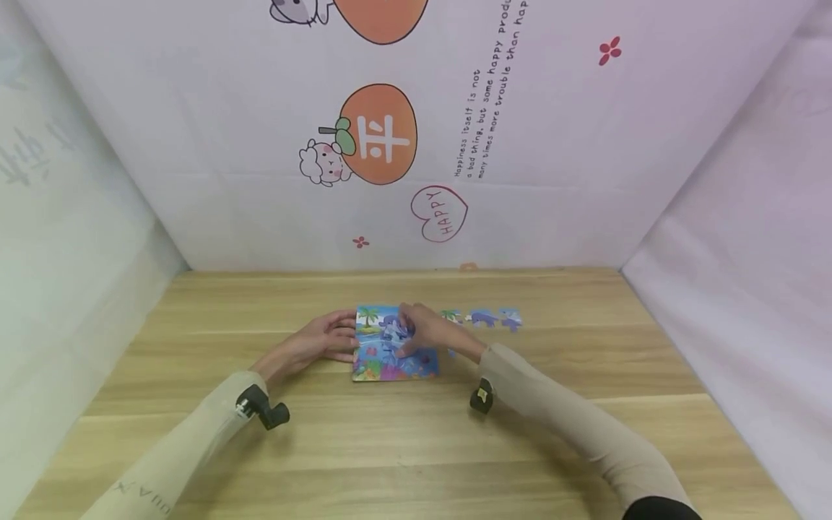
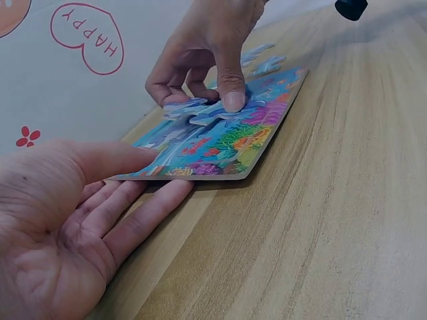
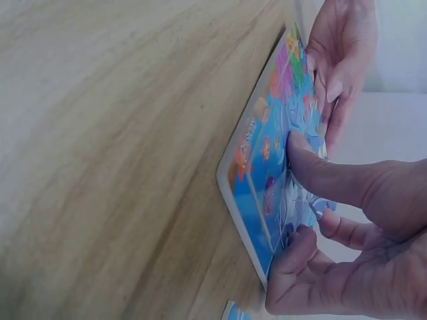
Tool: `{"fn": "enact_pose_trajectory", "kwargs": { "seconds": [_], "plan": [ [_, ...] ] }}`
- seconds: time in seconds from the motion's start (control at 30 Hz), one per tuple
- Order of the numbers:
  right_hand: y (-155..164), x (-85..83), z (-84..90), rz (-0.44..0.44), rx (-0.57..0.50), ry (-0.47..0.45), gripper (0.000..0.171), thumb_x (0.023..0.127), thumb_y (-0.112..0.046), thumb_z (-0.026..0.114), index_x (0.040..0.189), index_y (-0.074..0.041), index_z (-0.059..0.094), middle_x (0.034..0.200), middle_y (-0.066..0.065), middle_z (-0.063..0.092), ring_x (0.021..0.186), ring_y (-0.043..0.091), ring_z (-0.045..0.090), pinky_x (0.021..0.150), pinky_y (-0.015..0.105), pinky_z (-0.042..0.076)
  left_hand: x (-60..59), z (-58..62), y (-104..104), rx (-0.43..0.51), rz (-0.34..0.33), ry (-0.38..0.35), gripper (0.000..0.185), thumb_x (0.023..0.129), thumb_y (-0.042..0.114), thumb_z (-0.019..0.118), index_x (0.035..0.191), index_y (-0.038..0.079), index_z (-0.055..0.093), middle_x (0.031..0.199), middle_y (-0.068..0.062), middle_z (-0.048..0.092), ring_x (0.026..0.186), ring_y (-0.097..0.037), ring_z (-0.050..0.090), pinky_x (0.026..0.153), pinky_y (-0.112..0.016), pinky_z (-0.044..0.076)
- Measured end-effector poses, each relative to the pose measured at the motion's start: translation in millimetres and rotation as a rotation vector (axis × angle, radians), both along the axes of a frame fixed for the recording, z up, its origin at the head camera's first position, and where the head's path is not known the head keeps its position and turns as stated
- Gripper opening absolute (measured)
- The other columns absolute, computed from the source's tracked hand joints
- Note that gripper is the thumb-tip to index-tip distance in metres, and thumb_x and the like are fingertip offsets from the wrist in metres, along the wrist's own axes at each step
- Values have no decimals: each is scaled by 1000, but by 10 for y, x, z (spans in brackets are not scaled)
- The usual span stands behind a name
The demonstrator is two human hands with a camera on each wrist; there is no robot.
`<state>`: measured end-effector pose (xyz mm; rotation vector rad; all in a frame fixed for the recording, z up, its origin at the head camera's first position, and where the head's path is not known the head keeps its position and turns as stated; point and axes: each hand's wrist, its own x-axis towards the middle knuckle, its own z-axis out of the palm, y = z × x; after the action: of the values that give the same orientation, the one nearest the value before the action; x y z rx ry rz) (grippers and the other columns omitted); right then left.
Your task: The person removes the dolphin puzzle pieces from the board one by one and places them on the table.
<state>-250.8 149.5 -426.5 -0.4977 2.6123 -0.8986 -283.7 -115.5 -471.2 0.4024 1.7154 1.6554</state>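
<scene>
A flat puzzle board point(image 1: 396, 372) with a sea picture of coral, a palm tree and dolphins lies on the table in front of me. My left hand point(image 1: 318, 338) is at its left edge, thumb over the top and fingers at the underside of the rim, holding it. Over the board's upper middle, my right hand point(image 1: 429, 328) pinches a blue-and-white puzzle piece point(image 2: 187, 105) between thumb and fingers. The piece sits close over the picture and is partly hidden by the fingers; the right thumb point(image 2: 231, 93) presses down at the board.
To the right of the board lie loose pieces: a palm tree piece point(image 1: 451, 315), a purple dolphin piece point(image 1: 483, 318) and a blue piece point(image 1: 510, 318). Behind the wooden table point(image 1: 390, 448) rises a white printed cloth point(image 1: 260, 180), with more cloth at both sides.
</scene>
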Motion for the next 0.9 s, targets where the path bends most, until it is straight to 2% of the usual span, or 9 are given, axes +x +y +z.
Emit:
{"fn": "enact_pose_trajectory", "kwargs": {
  "seconds": [0.1,0.3,0.4,0.53,0.67,0.77,0.9],
  "plan": [
    [-1,-3,20,16,-6,9,44,74,-17,85,93,-3,48,86,5,41,78,16,39,62,22,36,-4,33,-15,-8,-18,2,79,94,5,62,157,9,13,150,-21,32,127,-26,52,98,-44,58],
    [37,0,14,40,-50,-18,42,78,-14,82,96,-2,46,77,2,41,68,13,37,56,19,34,2,82,-14,-12,-50,-82,71,100,12,54,157,16,13,156,-16,25,124,-30,57,98,-48,57],
    [62,0,18,56,-83,-30,37,82,-12,78,97,-2,45,69,-1,40,58,10,35,49,17,32,20,100,7,-10,-35,-106,72,100,11,54,158,18,12,157,-14,25,119,-28,60,97,-48,57],
    [90,17,31,60,-111,-47,30,88,-11,72,99,-2,45,66,-2,42,52,9,34,46,16,32,54,95,56,-15,14,-68,76,96,6,59,158,17,14,153,-16,31,108,-25,66,91,-45,60],
    [90,57,36,13,-138,-70,27,90,-10,69,101,-3,45,76,1,47,59,10,43,54,16,41,86,61,82,-28,58,-16,78,93,2,62,157,15,18,150,-18,34,100,-24,69,86,-43,62],
    [92,96,28,-43,-159,-79,27,89,-11,70,100,-4,47,87,3,51,72,13,53,63,18,50,108,49,87,-38,73,-1,79,92,1,63,156,14,19,149,-18,35,98,-23,69,84,-43,63],
    [107,133,18,-70,-179,-64,27,89,-11,71,101,-3,48,91,5,53,79,16,57,68,20,53,131,57,93,-44,84,6,78,92,2,63,156,14,21,150,-18,34,98,-23,69,84,-42,63]
  ]
}}
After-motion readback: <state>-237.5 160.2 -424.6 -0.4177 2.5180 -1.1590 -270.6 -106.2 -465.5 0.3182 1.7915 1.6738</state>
